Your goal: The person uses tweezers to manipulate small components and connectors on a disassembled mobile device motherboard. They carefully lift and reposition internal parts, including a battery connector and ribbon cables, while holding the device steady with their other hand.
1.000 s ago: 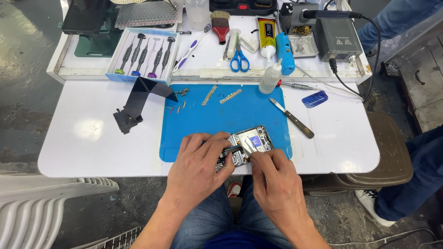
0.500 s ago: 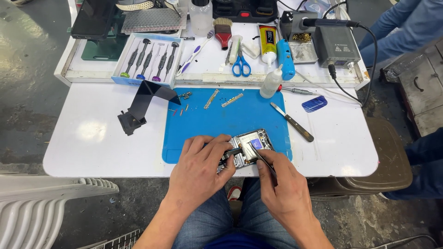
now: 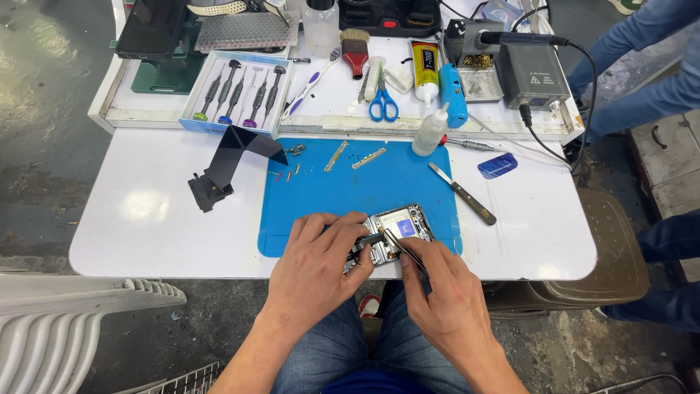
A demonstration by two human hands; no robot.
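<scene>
I see a white tabletop [image 3: 146, 219] with rounded corners standing on a dark, stained concrete floor [image 3: 44, 87], and a blue mat [image 3: 343, 190] lies on it near the front edge. On the mat's near right corner sits an opened phone [image 3: 397, 230], its insides showing. My left hand [image 3: 321, 266] has its grip closed on the phone's left end, pinning it to the mat. My right hand [image 3: 437, 288] has its grip clenched on thin tweezers [image 3: 399, 248], whose tips rest inside the phone. A knife [image 3: 461, 192] lies at the mat's right edge, a squeeze bottle [image 3: 430, 131] stands at its far edge, and small metal strips [image 3: 352, 157] lie on its far part. A black bent piece [image 3: 230, 164] rests left of the mat. Beyond, a raised tray holds a screwdriver set [image 3: 237, 95], scissors [image 3: 383, 106] and a grey soldering station [image 3: 532, 69]. A brown stool [image 3: 612, 255] stands to the right, a white plastic chair [image 3: 65, 321] at lower left.
</scene>
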